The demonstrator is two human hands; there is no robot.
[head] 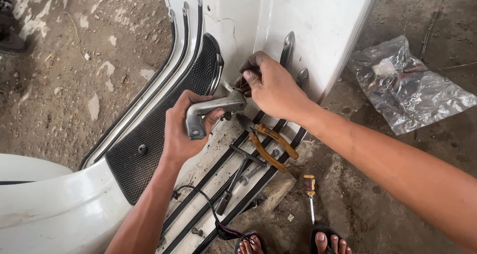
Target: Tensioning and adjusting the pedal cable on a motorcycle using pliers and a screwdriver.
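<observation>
My left hand (181, 130) grips a bent grey metal lever (211, 110) held over the white scooter floorboard (203, 172). My right hand (271, 85) reaches in from the right, its fingertips pinched on a small part at the far end of the lever, close to the white leg shield (308, 25). What the fingers pinch is hidden. Just below the hands lie yellow-handled pliers (271, 147) and a dark T-shaped wrench (238, 172) on the floorboard rails.
A black rubber mat (159, 130) covers the floorboard's left part. A screwdriver (310, 189) lies on the dirt floor near my sandalled feet (328, 241). A crumpled clear plastic bag (407, 85) sits at the right. A black wire (208, 209) trails across the floorboard.
</observation>
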